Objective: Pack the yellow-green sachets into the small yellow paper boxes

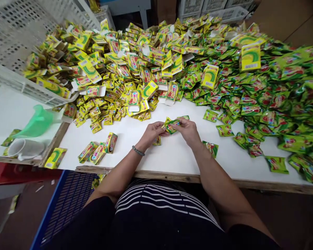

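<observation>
Near the middle of the white table, my left hand [153,133] pinches the left end of a small yellow-green item. My right hand [188,131] is closed on a green packet [173,127] that meets it, so the two hands nearly touch. Whether the left item is a separate box or packet is hard to tell. Another small packet [157,140] lies under my left hand, and a green packet [211,148] lies right of my right wrist. Three upright or lying yellow-green boxes [98,152] stand together to the left.
Piled yellow boxes [114,52] and small yellow packets [95,111] fill the back left; green packets [263,104] heap at the right. A white crate [36,86], green scoop [39,121] and white mug [26,148] sit left. A blue basket [65,201] is below the table edge.
</observation>
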The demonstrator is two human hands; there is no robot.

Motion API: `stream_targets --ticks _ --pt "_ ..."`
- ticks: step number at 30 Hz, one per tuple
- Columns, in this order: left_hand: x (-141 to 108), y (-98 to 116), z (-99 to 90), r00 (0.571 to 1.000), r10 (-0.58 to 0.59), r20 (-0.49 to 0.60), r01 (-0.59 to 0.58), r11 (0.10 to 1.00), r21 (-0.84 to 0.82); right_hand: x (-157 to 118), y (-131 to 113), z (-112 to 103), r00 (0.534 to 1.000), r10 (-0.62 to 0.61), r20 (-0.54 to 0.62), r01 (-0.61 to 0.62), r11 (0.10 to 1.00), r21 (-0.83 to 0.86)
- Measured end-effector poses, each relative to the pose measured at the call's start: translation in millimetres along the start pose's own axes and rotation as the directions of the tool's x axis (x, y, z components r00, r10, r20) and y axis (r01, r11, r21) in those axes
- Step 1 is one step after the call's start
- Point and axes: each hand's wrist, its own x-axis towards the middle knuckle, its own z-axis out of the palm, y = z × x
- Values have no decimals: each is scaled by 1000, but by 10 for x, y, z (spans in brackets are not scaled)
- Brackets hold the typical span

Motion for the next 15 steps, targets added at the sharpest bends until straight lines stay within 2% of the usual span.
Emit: stream_targets --ticks 3,5,8,10,15 --pt "-31 -56 25 1000 -10 8 10 999 -45 -6 -4 -12 998 -58 -19 55 989 -135" --pt "-56 -50 -9 1000 -22 15 23 1000 -22 -18 -2 -13 998 -59 7 59 989 -139" --pt "-93 -13 -69 999 -21 30 19 997 74 -43 7 -1 985 31 172 -19 997 -71" --pt "-109 8 -95 999 -17 45 12 993 118 -62 1 19 970 81 231 -78 997 -21" --pt "-109 29 -98 997 17 70 -27 990 135 -121 -88 93 985 93 146 -106 991 85"
